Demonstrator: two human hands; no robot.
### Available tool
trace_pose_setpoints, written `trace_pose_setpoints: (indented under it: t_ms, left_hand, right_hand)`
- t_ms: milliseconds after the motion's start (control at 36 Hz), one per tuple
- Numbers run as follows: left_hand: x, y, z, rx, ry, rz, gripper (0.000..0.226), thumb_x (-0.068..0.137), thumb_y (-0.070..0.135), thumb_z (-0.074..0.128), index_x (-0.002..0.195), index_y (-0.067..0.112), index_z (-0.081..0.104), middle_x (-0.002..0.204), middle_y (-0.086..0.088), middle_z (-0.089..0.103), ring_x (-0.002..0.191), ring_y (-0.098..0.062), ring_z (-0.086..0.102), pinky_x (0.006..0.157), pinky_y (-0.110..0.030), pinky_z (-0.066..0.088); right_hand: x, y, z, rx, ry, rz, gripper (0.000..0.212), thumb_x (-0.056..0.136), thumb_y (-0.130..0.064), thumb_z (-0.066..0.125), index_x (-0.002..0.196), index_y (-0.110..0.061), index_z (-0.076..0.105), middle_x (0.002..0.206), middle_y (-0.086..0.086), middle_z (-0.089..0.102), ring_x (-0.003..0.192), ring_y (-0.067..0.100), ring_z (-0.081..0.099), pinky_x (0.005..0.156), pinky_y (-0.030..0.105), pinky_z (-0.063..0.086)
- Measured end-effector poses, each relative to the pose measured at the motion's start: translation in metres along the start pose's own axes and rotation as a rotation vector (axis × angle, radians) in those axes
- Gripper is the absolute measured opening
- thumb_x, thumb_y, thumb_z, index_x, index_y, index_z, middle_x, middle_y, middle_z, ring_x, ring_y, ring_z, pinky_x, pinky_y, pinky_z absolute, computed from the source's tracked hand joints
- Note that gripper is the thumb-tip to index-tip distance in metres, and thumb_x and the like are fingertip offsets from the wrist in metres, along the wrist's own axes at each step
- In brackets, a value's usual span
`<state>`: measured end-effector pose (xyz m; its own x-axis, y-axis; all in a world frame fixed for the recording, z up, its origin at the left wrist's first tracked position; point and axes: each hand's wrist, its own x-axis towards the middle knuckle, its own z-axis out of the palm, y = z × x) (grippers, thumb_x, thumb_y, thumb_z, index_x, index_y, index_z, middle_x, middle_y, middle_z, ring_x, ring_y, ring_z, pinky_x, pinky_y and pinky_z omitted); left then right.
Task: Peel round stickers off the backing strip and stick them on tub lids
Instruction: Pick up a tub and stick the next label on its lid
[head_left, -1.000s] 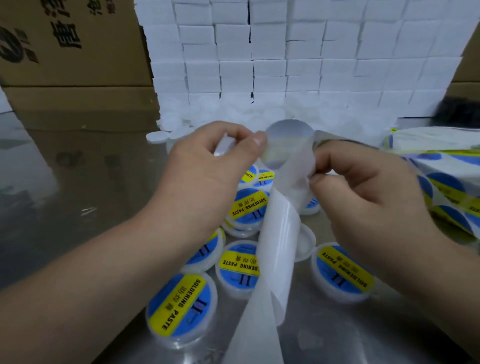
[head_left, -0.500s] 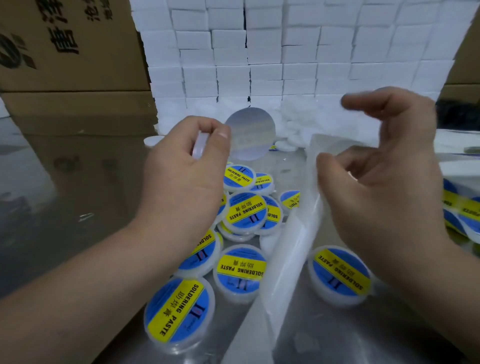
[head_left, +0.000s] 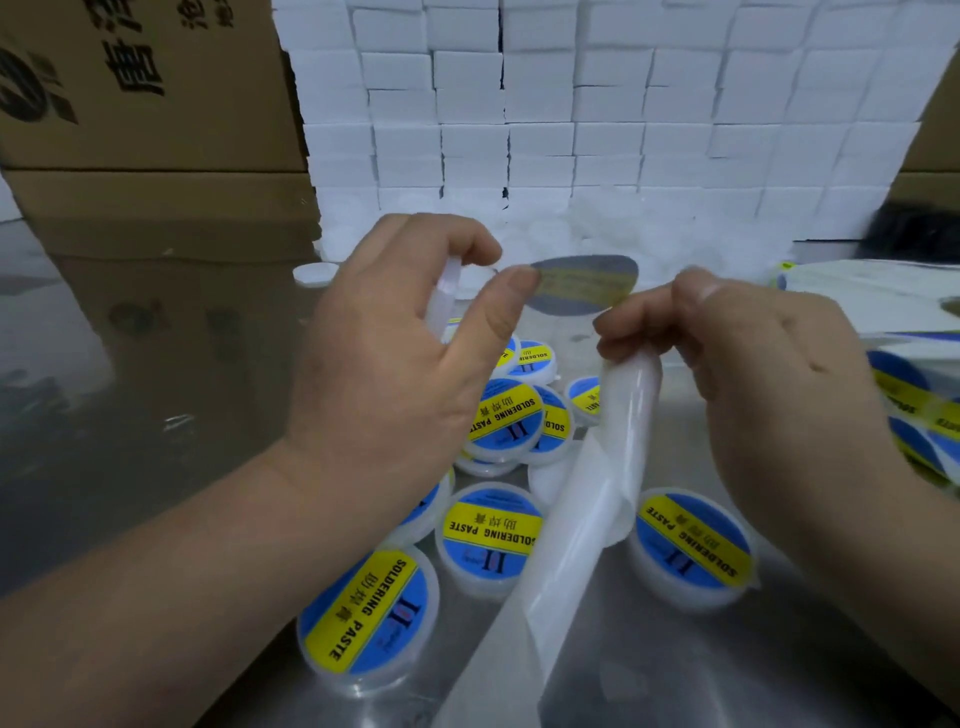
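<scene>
My left hand (head_left: 405, 358) holds a plain white tub (head_left: 445, 291) in its curled fingers. A round sticker (head_left: 584, 285), seen from its grey back, clings to the tip of that thumb and hangs free in the air. My right hand (head_left: 769, 384) pinches the top of the white backing strip (head_left: 631, 410), which trails down toward me. Its fingertips sit just at the sticker's right edge; whether they touch it is unclear. Below both hands lie several tubs with blue and yellow labels (head_left: 493, 535).
The tubs lie on a shiny metal table (head_left: 675, 675). A wall of white boxes (head_left: 571, 130) stands at the back, with loose white lids (head_left: 314, 273) at its foot. Cardboard boxes (head_left: 145, 130) stand at the left, and unpeeled sticker strips (head_left: 914, 405) lie at the right.
The sticker came off the strip onto my left thumb. My right hand swung out to the right with the strip, then came back close to the sticker's right edge.
</scene>
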<state>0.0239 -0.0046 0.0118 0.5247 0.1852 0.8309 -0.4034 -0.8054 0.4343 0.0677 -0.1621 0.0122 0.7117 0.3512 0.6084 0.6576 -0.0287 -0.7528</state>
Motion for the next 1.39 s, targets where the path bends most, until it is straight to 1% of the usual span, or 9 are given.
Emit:
trace_pose_setpoints:
  t_ms: [111,250,444,583,722,806,1056,1167,1389]
  left_hand:
    - [0.001,0.000,-0.001,0.036,-0.040,0.073,0.013,0.085,0.042,0.049,0.092,0.032,0.048,0.088,0.023,0.045,0.084,0.011,0.043,0.078,-0.001,0.029]
    - [0.001,0.000,-0.002,0.057,-0.080,0.105,0.019,0.081,0.043,0.055,0.094,0.032,0.048,0.092,0.018,0.046,0.092,-0.004,0.045,0.081,-0.010,0.032]
    - [0.002,-0.002,0.001,0.082,-0.053,-0.052,0.021,0.080,0.021,0.062,0.083,0.035,0.047,0.084,0.020,0.049,0.076,0.007,0.044,0.066,-0.001,0.033]
    - [0.013,-0.006,0.004,-0.608,-0.043,-0.618,0.010,0.072,0.030,0.048,0.069,0.027,0.057,0.068,0.009,0.057,0.059,-0.009,0.050,0.053,-0.023,0.038]
    - [0.013,-0.007,0.010,-0.966,-0.133,-0.846,0.027,0.095,0.019,0.037,0.092,0.010,0.063,0.082,-0.007,0.069,0.065,-0.019,0.066,0.056,-0.030,0.055]
    - [0.011,-0.006,0.015,-1.147,-0.136,-0.850,0.025,0.098,0.021,0.037,0.104,0.012,0.060,0.103,-0.015,0.066,0.080,-0.024,0.070,0.071,-0.040,0.058]
    - [0.009,-0.008,0.015,-1.214,-0.223,-0.790,0.028,0.098,0.029,0.034,0.098,0.022,0.061,0.085,-0.009,0.073,0.077,-0.018,0.071,0.067,-0.036,0.057]
    - [0.008,-0.010,0.016,-1.216,-0.243,-0.820,0.034,0.096,0.038,0.034,0.094,0.019,0.062,0.088,-0.012,0.071,0.078,-0.021,0.069,0.068,-0.036,0.057]
    - [0.007,-0.009,0.015,-1.183,-0.279,-0.774,0.031,0.087,0.042,0.042,0.090,0.019,0.061,0.084,-0.007,0.073,0.079,-0.023,0.069,0.074,-0.037,0.055]
  right_hand:
    - [0.004,0.003,0.001,0.111,0.101,0.066,0.036,0.068,-0.054,0.047,0.065,-0.028,0.072,0.065,-0.007,0.069,0.063,0.000,0.061,0.058,0.008,0.044]
    - [0.007,0.003,0.000,0.107,0.139,0.100,0.018,0.070,-0.038,0.059,0.057,-0.032,0.070,0.058,-0.012,0.066,0.055,-0.005,0.057,0.052,0.006,0.042]
    - [0.010,0.004,-0.001,0.098,0.189,0.096,0.017,0.070,-0.024,0.060,0.056,-0.028,0.068,0.053,-0.012,0.063,0.050,-0.003,0.053,0.048,0.008,0.042]
    - [0.008,0.003,0.000,0.114,0.139,0.086,0.017,0.071,-0.024,0.059,0.059,-0.028,0.069,0.054,-0.011,0.062,0.052,-0.002,0.053,0.050,0.009,0.043]
    - [0.007,0.001,0.002,0.140,0.028,0.099,0.018,0.069,-0.024,0.059,0.055,-0.031,0.068,0.050,-0.014,0.059,0.050,-0.004,0.051,0.050,0.009,0.041]
    - [0.005,0.001,0.004,0.154,-0.068,0.124,0.019,0.069,-0.024,0.059,0.058,-0.035,0.070,0.052,-0.016,0.061,0.049,-0.005,0.053,0.049,0.008,0.040]
    - [0.003,0.001,0.005,0.151,-0.241,0.135,0.040,0.084,-0.005,0.060,0.070,-0.040,0.074,0.061,-0.020,0.067,0.059,-0.009,0.061,0.055,0.004,0.043]
    - [0.003,0.003,0.005,0.187,-0.292,0.204,0.021,0.072,-0.020,0.061,0.080,-0.035,0.073,0.070,-0.014,0.072,0.065,-0.006,0.064,0.058,0.007,0.046]
    - [0.003,0.004,0.006,0.170,-0.357,0.223,0.025,0.070,-0.025,0.059,0.088,-0.038,0.072,0.091,0.015,0.070,0.089,0.024,0.068,0.083,0.033,0.053]
